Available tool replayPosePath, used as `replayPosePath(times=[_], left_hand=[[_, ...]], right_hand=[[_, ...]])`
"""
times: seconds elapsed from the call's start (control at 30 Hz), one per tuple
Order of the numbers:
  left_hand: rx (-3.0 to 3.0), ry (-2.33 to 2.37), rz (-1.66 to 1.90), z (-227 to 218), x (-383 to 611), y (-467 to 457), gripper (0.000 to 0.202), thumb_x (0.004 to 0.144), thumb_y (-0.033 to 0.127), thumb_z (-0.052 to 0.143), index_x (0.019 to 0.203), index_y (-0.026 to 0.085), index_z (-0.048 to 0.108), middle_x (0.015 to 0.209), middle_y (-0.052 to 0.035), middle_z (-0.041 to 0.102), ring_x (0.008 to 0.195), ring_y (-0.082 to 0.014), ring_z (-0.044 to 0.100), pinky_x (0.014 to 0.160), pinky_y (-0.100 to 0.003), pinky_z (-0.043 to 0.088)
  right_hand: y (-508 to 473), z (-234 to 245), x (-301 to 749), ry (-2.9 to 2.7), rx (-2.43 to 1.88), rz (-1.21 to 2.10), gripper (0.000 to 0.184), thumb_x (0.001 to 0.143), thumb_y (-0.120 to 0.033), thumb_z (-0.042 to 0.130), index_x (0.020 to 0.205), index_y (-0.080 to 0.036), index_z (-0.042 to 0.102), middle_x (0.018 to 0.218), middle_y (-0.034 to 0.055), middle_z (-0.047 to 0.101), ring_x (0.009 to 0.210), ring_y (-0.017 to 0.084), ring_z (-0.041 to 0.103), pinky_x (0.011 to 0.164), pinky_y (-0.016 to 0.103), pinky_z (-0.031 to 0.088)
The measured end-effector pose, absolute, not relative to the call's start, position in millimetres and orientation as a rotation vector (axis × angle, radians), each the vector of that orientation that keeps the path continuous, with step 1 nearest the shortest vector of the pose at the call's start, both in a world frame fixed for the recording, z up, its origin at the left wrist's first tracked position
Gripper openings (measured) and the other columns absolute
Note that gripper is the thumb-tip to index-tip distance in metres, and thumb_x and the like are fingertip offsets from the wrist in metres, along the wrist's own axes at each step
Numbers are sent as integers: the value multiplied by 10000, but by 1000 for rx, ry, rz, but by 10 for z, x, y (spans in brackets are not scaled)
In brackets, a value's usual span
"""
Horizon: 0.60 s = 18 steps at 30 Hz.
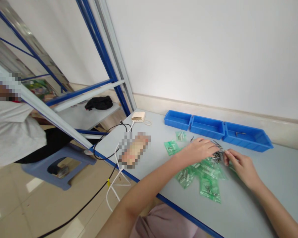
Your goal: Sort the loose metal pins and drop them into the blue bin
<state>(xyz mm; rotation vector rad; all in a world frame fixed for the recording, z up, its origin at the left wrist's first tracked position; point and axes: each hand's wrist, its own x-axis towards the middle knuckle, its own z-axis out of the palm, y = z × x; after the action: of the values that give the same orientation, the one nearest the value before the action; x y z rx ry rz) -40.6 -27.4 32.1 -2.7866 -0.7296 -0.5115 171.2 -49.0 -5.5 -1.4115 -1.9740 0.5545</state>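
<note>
The person's left hand point(198, 150) lies over the upper left of a heap of loose dark pins point(217, 154), fingers stretched out and loosely together, their tips at or just over the heap. No pinch shows, and I can't tell if it holds anything. The right hand point(243, 167) comes in from the lower right, with thumb and forefinger pressed close together at the heap's right edge. Whether a pin sits between them is hidden by the fingers.

The heap lies mid-right on a pale grey table point(275, 191), between the hands. Below it, overlapping green bags point(208, 181) hold more pins, partly under the left wrist. Two smaller green bags point(172, 147) lie further up.

Along the wall stand three blue bins point(207, 127), a single pin point(240, 133) lying in the rightmost.

Towards the table's far corner sit a cream box point(138, 116) and tangled cables point(109, 145). A pixelated object point(134, 150) beside them can't be made out.

At the left edge, a co-worker point(12, 132) in a white top is cut off by the frame, head blurred, beside a blue stool point(57, 168).
</note>
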Motion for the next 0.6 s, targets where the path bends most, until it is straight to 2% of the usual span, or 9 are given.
replayPosePath(times=[0.1, 0.27, 0.5, 0.6], left_hand=[[-2718, -664, -486, 260, -134, -114, 192, 929, 149, 397, 956, 143, 588, 941, -52, 630, 930, -190, 549, 793, -322, 373], [-2628, -765, -654, 167, -113, -58, 240, 955, 198, 368, 1117, 157, 540, 962, -52, 624, 906, -170, 543, 807, -316, 352], [-2733, -715, -613, 71, -219, -43, 223, 947, 207, 402, 924, 181, 622, 907, -30, 638, 920, -159, 535, 827, -307, 343], [-2743, -762, -701, 34, -205, -31, 261, 958, 256, 382, 925, 165, 625, 905, -44, 647, 921, -168, 540, 816, -312, 348]], right_hand=[[-466, -50, 1756, -1889, -1420, 614, 476, 889, -526, 342, 570, -203, 486, 523, 3, 532, 530, 150, 506, 584, 273, 398], [-435, -46, 1778, -1854, -1437, 702, 485, 871, -553, 345, 563, -203, 476, 521, 3, 526, 532, 149, 497, 593, 274, 394], [-461, -43, 1710, -1942, -1425, 783, 476, 880, -546, 331, 598, -206, 506, 540, 3, 540, 551, 153, 524, 603, 269, 406], [-468, -57, 1718, -1941, -1451, 674, 410, 861, -548, 376, 733, -212, 572, 593, 4, 580, 564, 160, 544, 597, 271, 412]])
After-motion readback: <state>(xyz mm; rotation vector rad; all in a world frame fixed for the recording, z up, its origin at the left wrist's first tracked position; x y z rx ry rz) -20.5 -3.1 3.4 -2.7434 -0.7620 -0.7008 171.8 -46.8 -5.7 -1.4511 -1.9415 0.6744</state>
